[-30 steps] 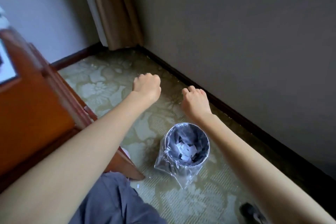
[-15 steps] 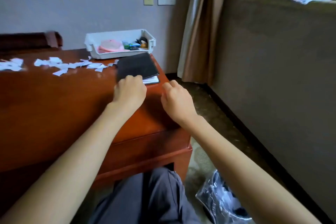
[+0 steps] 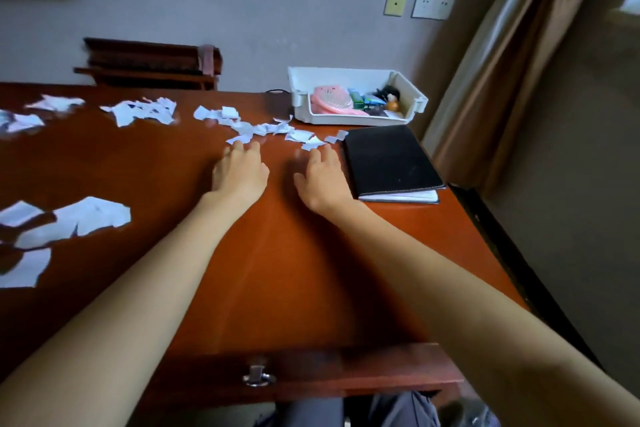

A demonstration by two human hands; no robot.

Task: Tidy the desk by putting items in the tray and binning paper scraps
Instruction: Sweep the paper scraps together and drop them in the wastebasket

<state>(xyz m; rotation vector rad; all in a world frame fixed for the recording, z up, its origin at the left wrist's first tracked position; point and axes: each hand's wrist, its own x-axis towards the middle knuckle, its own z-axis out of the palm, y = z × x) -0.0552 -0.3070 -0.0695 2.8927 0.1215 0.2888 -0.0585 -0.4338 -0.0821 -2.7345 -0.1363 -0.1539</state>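
White paper scraps (image 3: 263,128) lie in a line across the far middle of the red-brown desk (image 3: 294,270). More scraps (image 3: 142,111) spread to the far left, and bigger pieces (image 3: 86,218) sit near the left edge. My left hand (image 3: 240,172) rests flat with fingers apart, its fingertips at the nearest scraps. My right hand (image 3: 323,177) is also open beside it, fingertips touching a scrap. A white tray (image 3: 412,104) at the back right holds a pink item and several small objects.
A black notebook (image 3: 389,161) lies right of my right hand, near the desk's right edge. A dark wooden chair back (image 3: 149,62) stands behind the desk. A curtain (image 3: 502,62) hangs at the right. A drawer handle (image 3: 258,376) is at the front.
The view swung from the floor bin up to the desk top. Both hands moved from above the bin onto the desk and opened from loose fists, reaching the line of scraps.
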